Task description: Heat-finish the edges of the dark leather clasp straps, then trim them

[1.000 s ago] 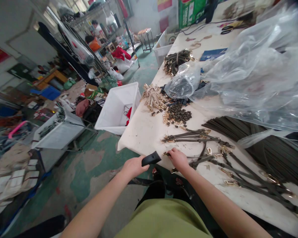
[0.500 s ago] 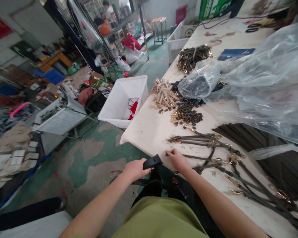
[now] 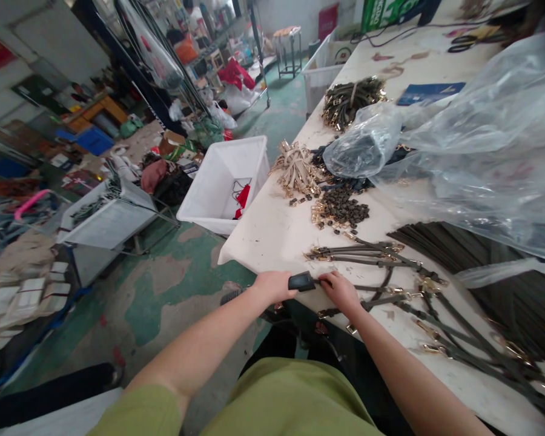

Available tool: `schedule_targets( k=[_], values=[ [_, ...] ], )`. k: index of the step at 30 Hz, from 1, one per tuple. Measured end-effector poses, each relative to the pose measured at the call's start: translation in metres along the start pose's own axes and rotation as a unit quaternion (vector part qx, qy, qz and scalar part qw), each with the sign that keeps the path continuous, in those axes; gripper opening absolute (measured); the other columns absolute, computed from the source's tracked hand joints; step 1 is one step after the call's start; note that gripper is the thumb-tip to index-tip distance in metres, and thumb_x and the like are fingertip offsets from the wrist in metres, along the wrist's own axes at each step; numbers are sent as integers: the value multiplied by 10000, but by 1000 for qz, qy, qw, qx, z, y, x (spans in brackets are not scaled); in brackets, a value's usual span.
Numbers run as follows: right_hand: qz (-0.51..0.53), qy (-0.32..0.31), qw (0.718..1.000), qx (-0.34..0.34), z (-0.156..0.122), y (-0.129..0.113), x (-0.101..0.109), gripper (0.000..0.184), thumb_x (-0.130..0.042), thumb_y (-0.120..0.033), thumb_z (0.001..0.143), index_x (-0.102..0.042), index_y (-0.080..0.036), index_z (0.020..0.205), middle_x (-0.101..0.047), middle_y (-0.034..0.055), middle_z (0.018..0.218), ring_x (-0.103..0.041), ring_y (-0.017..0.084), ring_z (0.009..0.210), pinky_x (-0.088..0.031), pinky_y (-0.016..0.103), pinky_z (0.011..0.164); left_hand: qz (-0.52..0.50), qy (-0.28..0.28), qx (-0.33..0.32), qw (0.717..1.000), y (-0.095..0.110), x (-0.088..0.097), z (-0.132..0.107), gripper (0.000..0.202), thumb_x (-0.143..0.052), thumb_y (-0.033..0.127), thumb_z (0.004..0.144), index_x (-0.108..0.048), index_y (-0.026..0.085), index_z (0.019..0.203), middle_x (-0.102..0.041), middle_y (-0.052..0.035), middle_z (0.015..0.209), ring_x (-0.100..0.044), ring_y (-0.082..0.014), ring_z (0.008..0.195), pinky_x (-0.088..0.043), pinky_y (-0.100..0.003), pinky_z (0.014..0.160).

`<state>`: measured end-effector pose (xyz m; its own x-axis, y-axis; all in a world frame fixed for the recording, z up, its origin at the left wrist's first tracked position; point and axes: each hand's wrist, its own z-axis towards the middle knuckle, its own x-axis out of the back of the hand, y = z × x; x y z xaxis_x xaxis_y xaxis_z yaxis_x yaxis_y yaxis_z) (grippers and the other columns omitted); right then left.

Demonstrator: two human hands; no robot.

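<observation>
My left hand (image 3: 271, 286) is closed around a black, blocky hand-held tool (image 3: 302, 281) whose exact kind I cannot make out. The tool's front end points right, at the fingertips of my right hand (image 3: 341, 292). Pinched in my right hand is the end of a dark olive strap (image 3: 367, 287), which runs right across the table; its very tip is at the tool's front and hard to see. Just beyond my hands lie several similar straps with gold-coloured metal clasps (image 3: 354, 253). More clasped straps (image 3: 463, 339) spread out beside my right forearm.
On the white table (image 3: 258, 242) are a heap of small dark pieces (image 3: 345, 207), a beige strap bundle (image 3: 296, 166), a dark strap bundle (image 3: 352, 103) and clear plastic sheeting (image 3: 490, 163). A white bin (image 3: 204, 188) stands against the table's left edge.
My left hand has moved right and slightly up, bringing the black tool to the strap end. My right hand has shifted a little to the right with the strap.
</observation>
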<state>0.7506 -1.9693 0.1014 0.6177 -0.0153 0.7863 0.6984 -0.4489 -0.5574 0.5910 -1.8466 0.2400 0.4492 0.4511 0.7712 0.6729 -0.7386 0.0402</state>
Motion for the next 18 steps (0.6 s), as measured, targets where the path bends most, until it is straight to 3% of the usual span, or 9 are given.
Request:
schedule_targets(
  k=[6, 12, 18],
  values=[
    [9, 7, 1000, 15, 2, 3, 1, 198, -452, -288, 796, -604, -259, 920, -568, 7, 938, -535, 127, 822, -352, 227, 694, 12, 1, -14, 1000, 7, 0, 5, 438, -409, 547, 722, -566, 242, 996, -661, -59, 901, -613, -246, 836, -478, -338, 702],
    [28, 3, 999, 18, 2, 7, 2, 210, -441, -236, 786, -580, -227, 943, -576, 26, 953, -536, 135, 865, -360, 227, 747, 36, -50, -9, 998, 31, 21, 21, 430, -459, 542, 689, -581, 240, 969, -650, -73, 942, -602, -252, 870, -477, -362, 733],
    [39, 26, 999, 10, 3, 11, 0, 284, -428, -191, 769, -526, -209, 1034, -587, 41, 990, -537, 145, 890, -361, 235, 762, 78, -62, -19, 995, 50, 36, 22, 409, -472, 504, 699, -581, 238, 990, -645, -68, 973, -599, -231, 888, -480, -345, 749]
  ],
)
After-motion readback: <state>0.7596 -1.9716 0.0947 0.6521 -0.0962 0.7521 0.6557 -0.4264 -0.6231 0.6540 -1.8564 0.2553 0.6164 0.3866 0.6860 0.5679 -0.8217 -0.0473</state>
